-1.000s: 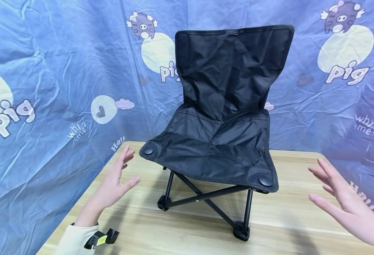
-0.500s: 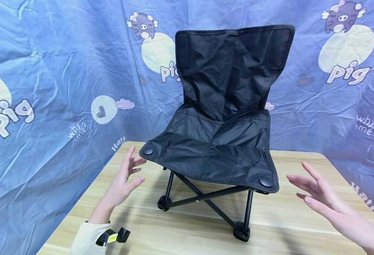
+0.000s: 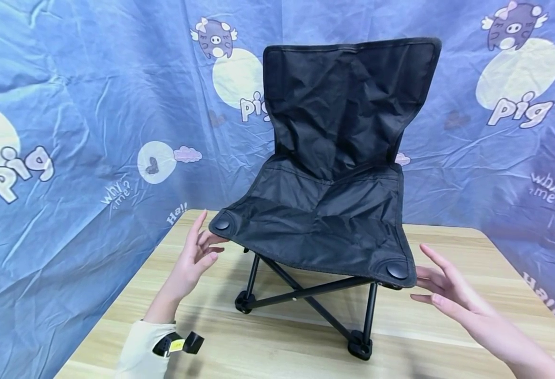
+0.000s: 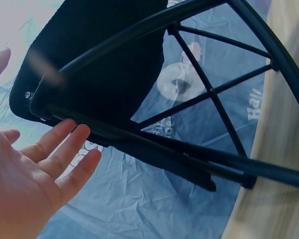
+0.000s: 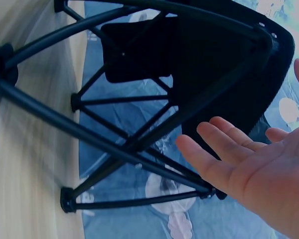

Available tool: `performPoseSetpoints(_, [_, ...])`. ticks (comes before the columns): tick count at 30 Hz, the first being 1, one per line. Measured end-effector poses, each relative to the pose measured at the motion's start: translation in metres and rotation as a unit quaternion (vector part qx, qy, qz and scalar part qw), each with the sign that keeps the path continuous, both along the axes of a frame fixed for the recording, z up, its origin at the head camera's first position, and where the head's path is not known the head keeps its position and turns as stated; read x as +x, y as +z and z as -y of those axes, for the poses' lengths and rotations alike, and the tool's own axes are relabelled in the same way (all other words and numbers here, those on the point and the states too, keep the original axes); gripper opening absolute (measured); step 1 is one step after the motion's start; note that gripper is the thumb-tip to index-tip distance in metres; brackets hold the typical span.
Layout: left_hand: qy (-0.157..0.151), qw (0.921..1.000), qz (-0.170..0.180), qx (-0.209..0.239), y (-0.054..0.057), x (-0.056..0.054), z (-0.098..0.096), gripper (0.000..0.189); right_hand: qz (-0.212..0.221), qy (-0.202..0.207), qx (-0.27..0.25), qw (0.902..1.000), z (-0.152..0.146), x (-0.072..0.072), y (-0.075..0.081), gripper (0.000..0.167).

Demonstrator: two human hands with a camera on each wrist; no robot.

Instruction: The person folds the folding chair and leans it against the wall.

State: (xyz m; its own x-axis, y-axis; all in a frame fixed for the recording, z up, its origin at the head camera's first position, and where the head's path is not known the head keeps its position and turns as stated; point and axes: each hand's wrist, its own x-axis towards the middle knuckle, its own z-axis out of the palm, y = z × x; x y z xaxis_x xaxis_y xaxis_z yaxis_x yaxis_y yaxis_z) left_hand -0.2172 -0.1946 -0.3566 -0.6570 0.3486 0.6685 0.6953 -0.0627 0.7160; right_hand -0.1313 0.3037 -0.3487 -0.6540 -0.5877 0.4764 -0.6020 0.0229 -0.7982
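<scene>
One black chair (image 3: 334, 163) stands unfolded on the wooden table (image 3: 258, 347); its seat (image 3: 315, 226) comes forward to the person, and its backrest (image 3: 348, 105) rises behind. The left hand (image 3: 193, 266) is at the front seat corner on the person's left side; its fingers are spread and it holds nothing. The right hand (image 3: 462, 297) is just beside the other front corner, also with fingers apart and without any grip. Whether the fingertips touch the chair, I cannot tell. Under the seat, thin black bars (image 3: 298, 292) cross each other. A white sleeve (image 3: 140, 350) covers the left forearm. Behind hangs a blue curtain (image 3: 92, 105) with pig pictures.
</scene>
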Motion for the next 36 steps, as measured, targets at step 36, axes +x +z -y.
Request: performPoseSetpoints(36, [-0.040, 0.9839, 0.019, 0.173, 0.003, -0.016, -0.021, 0.034, 0.032, -0.063, -0.112, 0.9912, 0.043, 0.008, 0.014, 0.068])
